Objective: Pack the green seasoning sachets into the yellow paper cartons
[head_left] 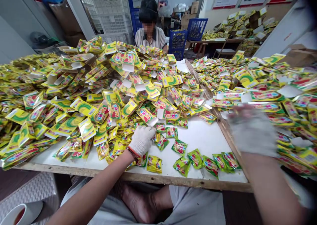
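Note:
My left hand (143,140), in a white knit glove with fingers curled, is at the edge of a heap of small sachets. A small yellow sachet (157,137) shows at its fingertips, mostly covered by them. Green sachets (179,147) lie just right of it, and a yellow one (154,164) sits near the table's front edge. Over the wooden divider, my gloved right hand (252,132) is smeared by motion, beside flat yellow-green printed boxes (264,95). Whether it holds anything cannot be made out.
A large mound of yellow cartons (84,106) covers the table's left side. A wooden strip (229,134) splits the white tabletop (205,132). Opposite sits another person (151,36). Blue crates (178,41) stand behind. A cup (23,213) rests at lower left.

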Available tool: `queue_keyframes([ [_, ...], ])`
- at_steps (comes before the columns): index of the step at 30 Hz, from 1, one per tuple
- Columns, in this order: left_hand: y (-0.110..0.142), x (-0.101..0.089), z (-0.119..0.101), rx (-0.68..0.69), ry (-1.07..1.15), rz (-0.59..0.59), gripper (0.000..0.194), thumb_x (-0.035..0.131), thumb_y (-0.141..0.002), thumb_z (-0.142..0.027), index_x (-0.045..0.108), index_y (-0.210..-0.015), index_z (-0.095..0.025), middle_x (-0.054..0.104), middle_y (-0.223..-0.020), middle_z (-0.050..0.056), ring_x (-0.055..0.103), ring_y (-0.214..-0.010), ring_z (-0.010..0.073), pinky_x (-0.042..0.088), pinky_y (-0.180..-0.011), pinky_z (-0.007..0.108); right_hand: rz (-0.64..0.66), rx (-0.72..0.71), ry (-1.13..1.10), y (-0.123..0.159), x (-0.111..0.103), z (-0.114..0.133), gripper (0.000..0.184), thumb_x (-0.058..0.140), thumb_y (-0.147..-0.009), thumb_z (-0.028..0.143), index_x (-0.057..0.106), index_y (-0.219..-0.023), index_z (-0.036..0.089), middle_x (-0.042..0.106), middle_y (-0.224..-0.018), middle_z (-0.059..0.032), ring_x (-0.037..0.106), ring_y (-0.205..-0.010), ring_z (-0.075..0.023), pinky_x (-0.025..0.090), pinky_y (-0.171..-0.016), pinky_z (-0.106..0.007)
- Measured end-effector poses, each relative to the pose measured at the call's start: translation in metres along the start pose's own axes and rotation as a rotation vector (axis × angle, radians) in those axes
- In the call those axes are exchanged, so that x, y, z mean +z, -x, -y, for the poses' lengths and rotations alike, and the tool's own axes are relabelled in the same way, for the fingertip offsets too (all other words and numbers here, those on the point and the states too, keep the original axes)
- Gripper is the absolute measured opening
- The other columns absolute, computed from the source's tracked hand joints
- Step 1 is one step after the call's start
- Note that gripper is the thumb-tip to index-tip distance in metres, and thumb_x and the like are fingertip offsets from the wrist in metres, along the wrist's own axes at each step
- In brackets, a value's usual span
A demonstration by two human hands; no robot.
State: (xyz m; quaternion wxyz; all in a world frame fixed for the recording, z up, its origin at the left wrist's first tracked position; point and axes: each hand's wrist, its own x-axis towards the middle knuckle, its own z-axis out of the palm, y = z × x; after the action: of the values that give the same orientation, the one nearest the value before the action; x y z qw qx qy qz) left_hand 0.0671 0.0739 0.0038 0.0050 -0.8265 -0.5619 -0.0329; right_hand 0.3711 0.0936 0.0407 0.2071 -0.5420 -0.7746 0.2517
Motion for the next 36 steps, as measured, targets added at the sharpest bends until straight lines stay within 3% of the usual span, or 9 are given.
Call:
queue_keyframes([
  [7,-0.014,-0.006,-0.006,-0.042,0.062,0.072,0.023,0.06,-0.077,-0.034,0.059,-0.096,-0.021,0.064,-0.099,0.009,0.06,-0.094,0.0281,0.042,-0.078,0.038,0.128,-0.137,0.213,-0.065,0.097,0.061,0.02,0.048,-0.085,0.013,0.063,-0.098,0.017,0.065,-0.104,-0.0079,0.057,-0.102,-0.0177,0.04,-0.092,-0.026],
  [11,-0.011,-0.006,-0.01,-0.062,0.12,0.07,0.019,0.065,-0.071,-0.034,0.061,-0.083,-0.02,0.066,-0.087,0.008,0.062,-0.085,0.0275,0.043,-0.073,0.036,0.102,-0.072,0.238,-0.082,0.12,0.064,0.028,0.056,-0.077,0.01,0.06,-0.104,0.016,0.059,-0.116,-0.0127,0.059,-0.097,-0.0201,0.043,-0.083,-0.028],
  [16,0.004,-0.008,-0.005,-0.148,0.28,0.001,0.014,0.056,-0.08,-0.034,0.057,-0.084,-0.02,0.064,-0.081,0.003,0.06,-0.076,0.0187,0.043,-0.065,0.028,0.058,0.005,0.213,-0.072,0.107,0.056,0.013,0.062,-0.074,0.018,0.061,-0.087,0.016,0.063,-0.102,-0.0128,0.062,-0.085,-0.0215,0.043,-0.073,-0.029],
  [18,0.009,-0.007,-0.001,-0.244,0.527,-0.077,0.015,0.052,-0.083,-0.032,0.056,-0.092,-0.02,0.063,-0.08,0.002,0.059,-0.074,0.0157,0.044,-0.064,0.026,0.02,0.028,0.168,-0.06,0.095,0.054,0.007,0.054,-0.082,0.023,0.058,-0.082,0.017,0.065,-0.091,-0.01,0.062,-0.084,-0.0199,0.044,-0.072,-0.028],
  [20,0.013,-0.005,-0.001,-0.334,0.885,-0.146,0.02,0.053,-0.082,-0.029,0.054,-0.098,-0.019,0.063,-0.081,0.001,0.059,-0.074,0.0143,0.046,-0.065,0.024,-0.003,0.063,0.11,-0.043,0.086,0.053,0.018,0.042,-0.089,0.028,0.054,-0.08,0.019,0.067,-0.079,-0.0068,0.062,-0.072,-0.0166,0.044,-0.064,-0.026],
  [25,0.017,-0.001,-0.022,-0.444,1.449,-0.083,0.03,0.06,-0.077,-0.035,0.056,-0.101,-0.017,0.062,-0.084,0.002,0.06,-0.07,0.0134,0.05,-0.059,0.024,0.061,0.183,-0.454,0.002,0.084,0.051,0.022,0.042,-0.089,0.041,0.042,-0.076,0.023,0.057,-0.049,0.0046,0.05,-0.042,-0.0121,0.039,-0.044,-0.022],
  [28,0.02,-0.003,-0.036,-0.405,1.53,-0.044,0.029,0.061,-0.076,-0.038,0.059,-0.096,-0.017,0.063,-0.086,0.003,0.061,-0.071,0.0132,0.049,-0.059,0.023,0.087,0.16,-0.539,0.016,0.085,0.052,0.019,0.049,-0.085,0.037,0.044,-0.073,0.022,0.049,-0.045,0.0075,0.047,-0.042,-0.0106,0.037,-0.045,-0.021],
  [32,0.024,-0.01,-0.041,-0.306,1.467,0.056,0.025,0.059,-0.079,-0.038,0.061,-0.086,-0.015,0.057,-0.071,0.0,0.053,-0.058,0.0094,0.045,-0.053,0.021,0.108,0.045,-0.323,0.016,0.075,0.057,0.016,0.055,-0.078,0.031,0.054,-0.068,0.019,0.054,-0.059,0.0042,0.046,-0.054,-0.0098,0.036,-0.05,-0.021],
  [36,0.025,-0.01,-0.04,-0.171,1.469,0.028,0.023,0.067,-0.074,-0.034,0.058,-0.081,-0.014,0.056,-0.073,-0.001,0.051,-0.064,0.009,0.041,-0.056,0.019,0.108,0.061,-0.258,0.009,0.067,0.058,0.015,0.058,-0.077,0.034,0.059,-0.074,0.019,0.058,-0.066,0.002,0.05,-0.06,-0.0121,0.038,-0.053,-0.022],
])
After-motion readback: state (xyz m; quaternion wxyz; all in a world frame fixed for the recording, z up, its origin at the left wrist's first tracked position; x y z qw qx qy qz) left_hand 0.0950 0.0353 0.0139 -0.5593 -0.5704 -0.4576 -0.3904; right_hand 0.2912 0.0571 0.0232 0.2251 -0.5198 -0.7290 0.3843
